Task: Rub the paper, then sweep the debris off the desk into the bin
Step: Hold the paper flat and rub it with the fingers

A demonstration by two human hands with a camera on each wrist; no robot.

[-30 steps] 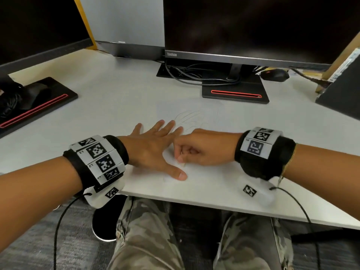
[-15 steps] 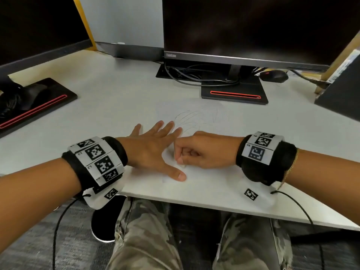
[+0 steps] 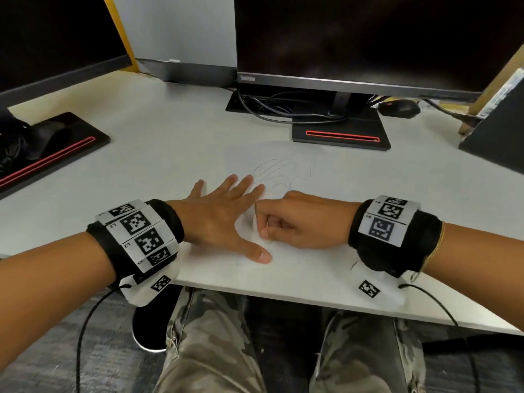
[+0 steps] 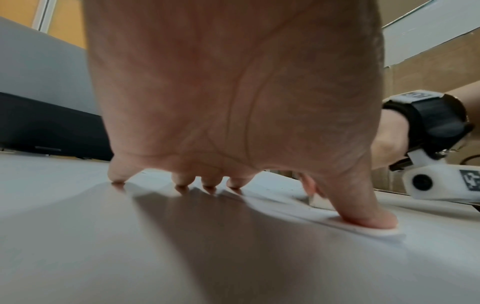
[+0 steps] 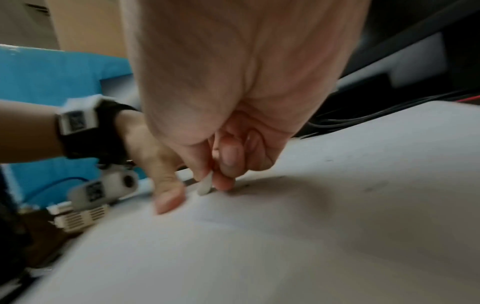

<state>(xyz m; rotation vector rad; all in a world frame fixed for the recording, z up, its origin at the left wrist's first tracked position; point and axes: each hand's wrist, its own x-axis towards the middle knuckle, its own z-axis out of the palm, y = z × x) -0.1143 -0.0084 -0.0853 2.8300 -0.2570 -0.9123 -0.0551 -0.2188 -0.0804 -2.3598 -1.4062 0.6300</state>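
Observation:
A white sheet of paper with faint pencil scribbles lies on the grey desk. My left hand lies flat with spread fingers, pressing the paper's left part; its thumb pins the near edge. My right hand is curled into a fist just right of the left thumb and pinches a small white eraser, whose tip touches the paper. Tiny dark crumbs lie beside the eraser. No bin shows in any view.
A monitor stands behind the paper on a black base with a red stripe, with cables and a black mouse. A second monitor base is at the left. A dark box stands at the right.
The right fist with the eraser has shifted slightly over the paper, a small back-and-forth. The left hand stays flat in the same place.

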